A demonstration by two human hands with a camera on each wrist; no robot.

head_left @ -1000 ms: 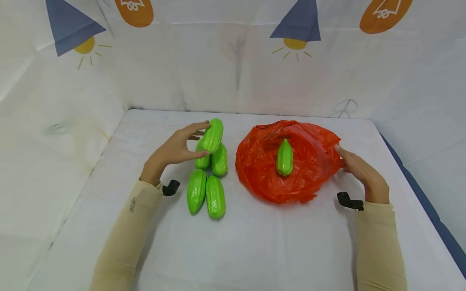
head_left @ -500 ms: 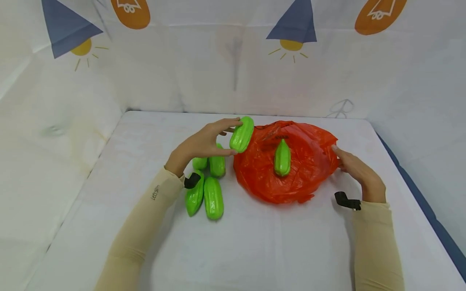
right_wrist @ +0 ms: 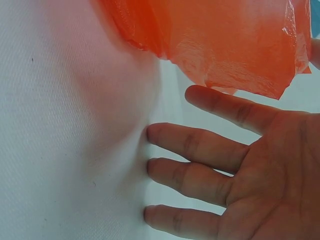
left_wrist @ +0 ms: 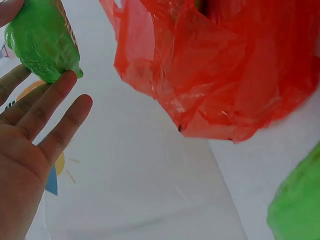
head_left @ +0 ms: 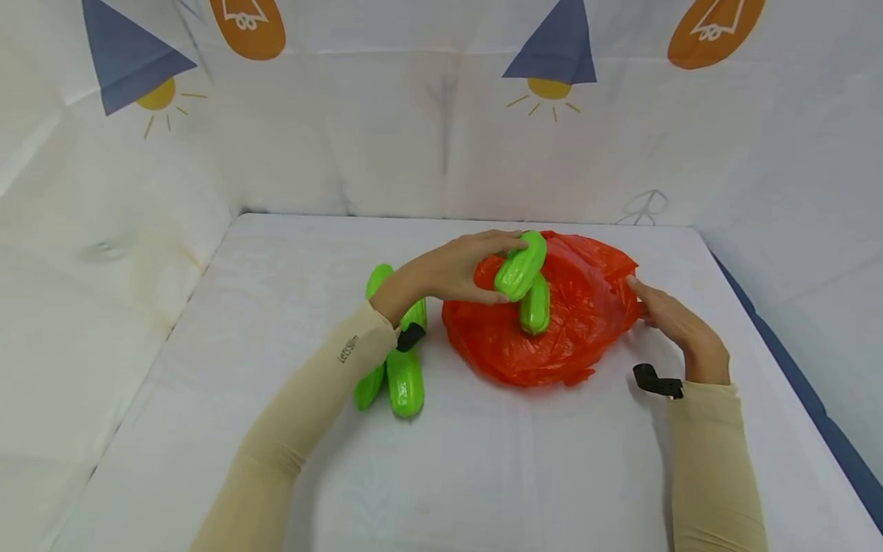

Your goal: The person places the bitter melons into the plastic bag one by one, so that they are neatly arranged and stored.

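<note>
My left hand (head_left: 458,268) holds a green ridged gourd-like vegetable (head_left: 520,266) above the red plastic bag (head_left: 483,337). In the left wrist view, the thumb and fingers are on opposite sides of this glossy green vegetable (left_wrist: 42,40). A second green vegetable (head_left: 535,310) lies in the bag, partly hidden by the held one. At the bag's right edge is my right hand (head_left: 679,326), its thumb touching the plastic. The right wrist view shows straight, spread fingers (right_wrist: 195,142) below the bag's edge (right_wrist: 240,55), several fingertips against the white surface.
Several more green vegetables (head_left: 405,383) lie left of the bag, partly covered by my left forearm. They rest on a white-covered table (head_left: 483,475). White printed sheets (head_left: 386,130) hang behind and at the sides.
My left hand has carried the green vegetable rightward from the pile to above the red bag. The right hand has stayed at the bag's right edge.
</note>
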